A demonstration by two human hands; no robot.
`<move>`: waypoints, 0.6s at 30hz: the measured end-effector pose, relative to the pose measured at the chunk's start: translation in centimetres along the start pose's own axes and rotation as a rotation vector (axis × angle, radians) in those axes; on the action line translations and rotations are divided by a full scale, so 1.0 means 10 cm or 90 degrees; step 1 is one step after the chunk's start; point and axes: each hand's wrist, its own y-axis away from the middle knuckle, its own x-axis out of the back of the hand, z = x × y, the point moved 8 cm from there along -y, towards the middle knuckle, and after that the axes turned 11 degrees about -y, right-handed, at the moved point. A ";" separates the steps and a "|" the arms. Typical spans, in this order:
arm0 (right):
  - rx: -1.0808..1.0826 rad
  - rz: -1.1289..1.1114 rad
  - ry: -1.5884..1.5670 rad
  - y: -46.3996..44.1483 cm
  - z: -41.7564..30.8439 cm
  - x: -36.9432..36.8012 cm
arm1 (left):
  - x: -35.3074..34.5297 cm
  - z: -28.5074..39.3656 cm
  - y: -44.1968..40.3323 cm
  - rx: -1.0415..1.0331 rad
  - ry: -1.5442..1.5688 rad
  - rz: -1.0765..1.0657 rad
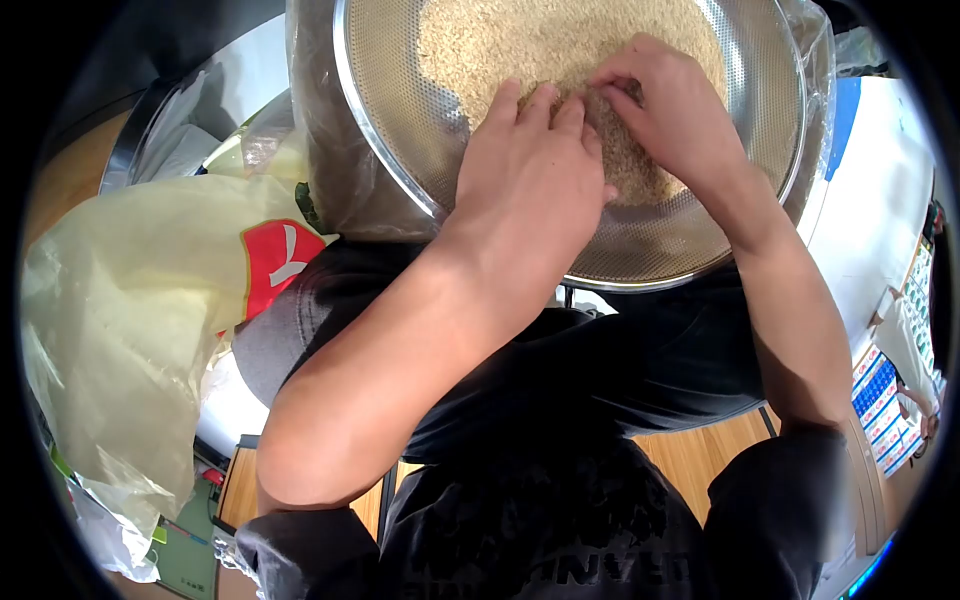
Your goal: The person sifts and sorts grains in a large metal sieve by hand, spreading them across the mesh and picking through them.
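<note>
A round metal sieve (625, 262) with fine mesh sits over the lap and holds a layer of small tan grains (540, 45). My left hand (535, 150) lies palm down on the grains, its fingers a little apart and their tips at the grain surface. Beside it, my right hand (670, 105) is bent with thumb and forefinger brought together just above the grains. Whatever may be between those fingertips is too small to make out. Clear plastic (345, 170) shows around and under the sieve.
At the left stands a large yellowish plastic bag (120, 290) with a red patch. Behind it is a white surface (250, 55). Another white surface (880, 200) lies at the right, with printed boxes (885, 410) further down. Wooden floor (700, 450) shows below.
</note>
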 end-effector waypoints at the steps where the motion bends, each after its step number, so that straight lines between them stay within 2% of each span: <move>1: -0.008 -0.021 -0.013 -0.01 -0.01 0.00 | 0.00 0.00 0.00 0.005 0.011 0.020; 6: -0.017 -0.027 -0.046 -0.01 0.03 -0.03 | 0.01 0.00 0.02 0.008 0.018 0.060; 9: -0.022 -0.036 0.004 0.00 0.04 -0.02 | 0.04 0.02 0.01 -0.007 0.026 0.020; 18: -0.026 -0.026 -0.056 -0.02 0.08 -0.06 | 0.05 0.04 -0.01 -0.009 0.022 0.001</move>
